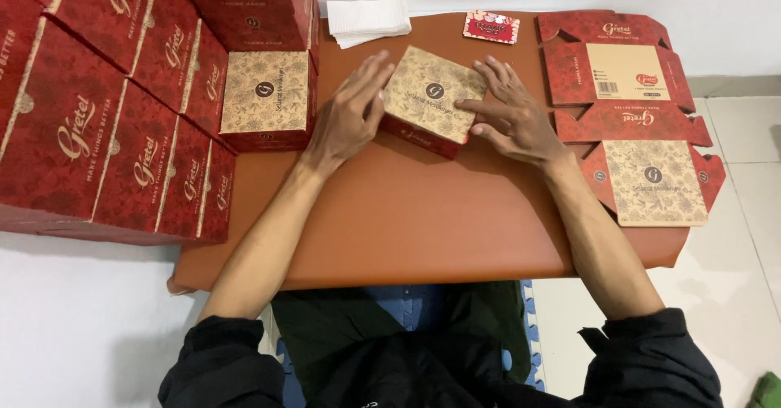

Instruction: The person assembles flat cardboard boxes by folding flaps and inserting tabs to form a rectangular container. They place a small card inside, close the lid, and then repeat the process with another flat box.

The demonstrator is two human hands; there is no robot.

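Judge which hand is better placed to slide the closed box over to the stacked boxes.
Probably the left hand: it rests against the box on the side facing the stacked boxes. The right hand lies on the far side.

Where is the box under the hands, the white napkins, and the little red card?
box [433, 92]: head view, on its tan patterned lid.
white napkins [368, 19]: head view, middle of the stack.
little red card [491, 27]: head view, centre of its face.
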